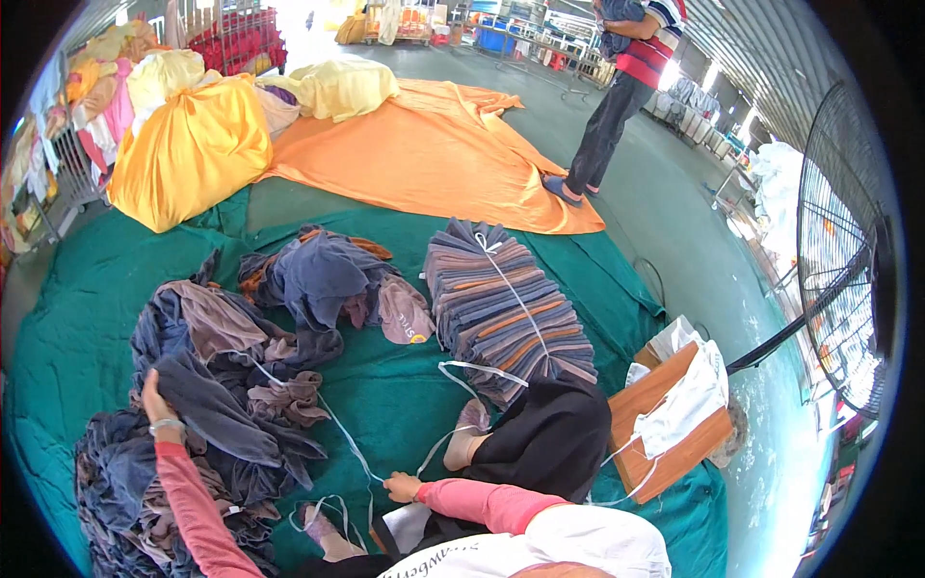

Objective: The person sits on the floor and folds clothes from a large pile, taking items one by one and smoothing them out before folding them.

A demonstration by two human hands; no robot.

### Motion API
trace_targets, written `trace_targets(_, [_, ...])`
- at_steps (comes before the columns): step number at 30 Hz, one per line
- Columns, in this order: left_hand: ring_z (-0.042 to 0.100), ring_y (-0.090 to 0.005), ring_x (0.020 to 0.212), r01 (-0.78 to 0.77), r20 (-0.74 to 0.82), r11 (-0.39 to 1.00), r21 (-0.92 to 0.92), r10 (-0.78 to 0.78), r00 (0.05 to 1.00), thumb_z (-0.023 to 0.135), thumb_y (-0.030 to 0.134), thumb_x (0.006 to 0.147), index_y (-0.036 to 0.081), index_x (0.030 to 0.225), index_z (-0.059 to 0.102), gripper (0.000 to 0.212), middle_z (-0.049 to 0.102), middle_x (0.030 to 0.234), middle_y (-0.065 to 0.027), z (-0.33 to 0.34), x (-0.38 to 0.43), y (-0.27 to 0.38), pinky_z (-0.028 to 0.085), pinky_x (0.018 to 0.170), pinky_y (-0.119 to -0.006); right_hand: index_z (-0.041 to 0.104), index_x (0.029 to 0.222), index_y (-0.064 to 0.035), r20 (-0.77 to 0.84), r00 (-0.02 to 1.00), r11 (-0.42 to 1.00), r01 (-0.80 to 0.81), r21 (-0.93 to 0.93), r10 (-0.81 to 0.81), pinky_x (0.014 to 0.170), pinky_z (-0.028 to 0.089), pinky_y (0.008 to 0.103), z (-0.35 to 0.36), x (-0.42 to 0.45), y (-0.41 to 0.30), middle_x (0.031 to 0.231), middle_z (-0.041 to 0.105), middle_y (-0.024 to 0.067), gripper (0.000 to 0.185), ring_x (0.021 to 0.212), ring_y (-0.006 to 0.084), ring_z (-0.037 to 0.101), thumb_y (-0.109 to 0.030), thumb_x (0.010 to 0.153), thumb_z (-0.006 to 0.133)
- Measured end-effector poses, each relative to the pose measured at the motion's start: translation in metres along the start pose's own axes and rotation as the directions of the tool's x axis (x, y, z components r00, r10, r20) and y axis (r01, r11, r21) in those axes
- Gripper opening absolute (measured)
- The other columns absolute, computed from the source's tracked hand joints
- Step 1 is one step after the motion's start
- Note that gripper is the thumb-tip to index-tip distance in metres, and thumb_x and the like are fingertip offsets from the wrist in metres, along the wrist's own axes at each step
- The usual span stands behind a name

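Note:
My left hand (155,401), with a bracelet at the wrist, is at the left on the pile of crumpled cloths, against a dark grey towel (217,408); the thumb side is visible, the rest of the grip is partly hidden. My right hand (402,487) is closed on a white tie strip (349,438) in front of my lap. That strip runs up over the loose cloths, and more white strip lies around my feet. Beyond my bent knee stands a long stack of folded towels (506,296) in grey, brown and orange, bound with white strip tied in a bow.
A green sheet (376,390) covers the floor. Loose towels (318,274) lie ahead. A wooden board (668,419) with white cloth is at the right, near a standing fan (842,253). A yellow bundle (195,152) and an orange sheet (419,152) lie beyond. A person (621,94) stands holding dark cloth.

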State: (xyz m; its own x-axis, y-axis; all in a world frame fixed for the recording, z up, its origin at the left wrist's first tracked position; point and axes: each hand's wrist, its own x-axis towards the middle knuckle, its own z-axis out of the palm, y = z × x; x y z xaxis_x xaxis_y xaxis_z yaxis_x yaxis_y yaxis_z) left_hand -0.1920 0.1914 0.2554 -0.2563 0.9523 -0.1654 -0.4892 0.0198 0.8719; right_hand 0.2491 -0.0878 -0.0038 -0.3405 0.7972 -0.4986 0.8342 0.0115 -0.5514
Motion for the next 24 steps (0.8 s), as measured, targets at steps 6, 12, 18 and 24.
trace_targets(6, [0.058,-0.0227,0.107,0.048,0.409,0.988,-0.150,0.018,0.912,0.052,0.029,0.093,0.005,0.116,0.059,0.033,0.062,0.117,-0.0063,0.114,-0.137,0.110,0.044,0.093,-0.037,0.059,0.110,-0.0095,-0.403,0.908,0.937,0.236,0.258,-0.118,0.086,0.046,0.0458,-0.034,0.003,-0.043,0.111,0.056,0.0183,0.034,0.103,0.0363,0.055,-0.017,0.076,0.060])
trace_targets(12, [0.053,-0.0231,0.115,0.053,0.417,0.984,-0.170,0.023,0.908,0.047,0.023,0.095,0.003,0.122,0.054,0.034,0.058,0.125,-0.0081,0.138,-0.220,0.109,0.037,0.100,-0.038,0.058,0.113,-0.0028,-0.565,0.791,0.604,0.575,0.552,-0.236,0.068,0.048,0.0280,-0.104,0.005,-0.085,0.086,0.064,0.0075,0.029,0.076,0.0141,0.059,-0.014,0.086,0.061])
trace_targets(18, [0.050,-0.0272,0.120,0.017,0.412,0.970,-0.243,0.087,0.907,0.044,0.023,0.096,0.001,0.128,0.049,0.039,0.053,0.130,-0.0100,0.144,-0.267,0.108,0.035,0.102,-0.043,0.055,0.119,-0.0046,-0.403,0.899,0.535,0.430,0.727,-0.174,0.077,0.048,0.0274,-0.139,-0.023,-0.122,0.092,0.066,0.0059,0.039,0.083,0.0134,0.061,-0.018,0.085,0.066])
trace_targets(24, [0.048,-0.0303,0.121,0.191,0.475,0.956,-0.221,-0.066,0.878,0.047,0.030,0.093,0.001,0.131,0.044,0.047,0.050,0.132,-0.0122,0.150,-0.298,0.073,0.034,0.103,-0.045,0.029,0.143,-0.0057,-0.265,0.770,0.412,0.558,0.721,-0.580,0.107,0.027,0.0356,-0.170,-0.051,-0.170,0.141,0.039,0.0130,0.079,0.130,0.0222,0.036,-0.023,0.079,0.073])
